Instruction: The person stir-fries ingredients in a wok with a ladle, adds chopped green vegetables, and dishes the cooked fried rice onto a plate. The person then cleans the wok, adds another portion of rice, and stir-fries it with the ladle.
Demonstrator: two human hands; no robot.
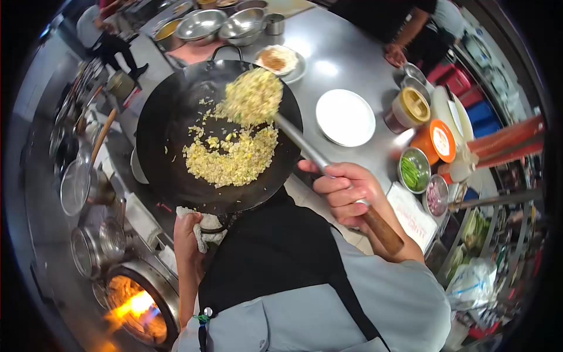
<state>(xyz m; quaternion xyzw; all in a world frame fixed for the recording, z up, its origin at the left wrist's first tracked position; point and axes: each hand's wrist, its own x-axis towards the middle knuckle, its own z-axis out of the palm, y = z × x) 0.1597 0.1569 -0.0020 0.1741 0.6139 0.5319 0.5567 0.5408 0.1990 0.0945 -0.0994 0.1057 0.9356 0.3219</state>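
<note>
My right hand (pixel 349 190) is wrapped round the handle of a metal ladle (pixel 305 144). Its bowl is heaped with fried rice (pixel 252 97) and hangs over the wok's right side. My left hand (pixel 186 234) grips a white cloth (pixel 208 227) at the near handle of the black wok (pixel 161 129), which is tilted toward me. More fried rice (pixel 231 161) lies in the wok's middle, with loose grains around it. A white plate (pixel 346 117) stands on the steel table right of the wok. Another plate with food (pixel 277 60) sits behind the ladle.
A lit burner (pixel 141 305) flames at lower left. Strainers (pixel 76 188) and pots line the left side. Steel bowls (pixel 201 24) stand at the back. Greens (pixel 410 173), chopped onion (pixel 436 195), an orange container (pixel 434 141) and a knife (pixel 454 111) are at right. A co-worker's hand (pixel 395 54) is across the table.
</note>
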